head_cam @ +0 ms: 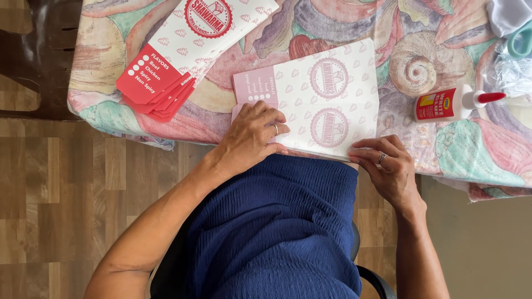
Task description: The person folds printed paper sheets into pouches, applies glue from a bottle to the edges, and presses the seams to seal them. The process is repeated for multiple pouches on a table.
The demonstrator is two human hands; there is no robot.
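Observation:
A white paper sheet [332,94] with faint pink round stamps and a pale pink tab lies face down at the table's near edge. My left hand [249,138] presses flat on its near left part, fingers bent, a ring on one finger. My right hand [388,166] pinches the sheet's near right corner between thumb and fingertips, also wearing a ring. Both hands rest at the table edge above my blue-clothed lap.
A stack of red-and-white printed paper sleeves [183,50] lies fanned at the left. A white glue bottle [451,103] with a red cap lies on its side at the right. Teal-handled scissors [521,40] and crinkled plastic sit far right. A shell-patterned tablecloth [421,61] covers the table.

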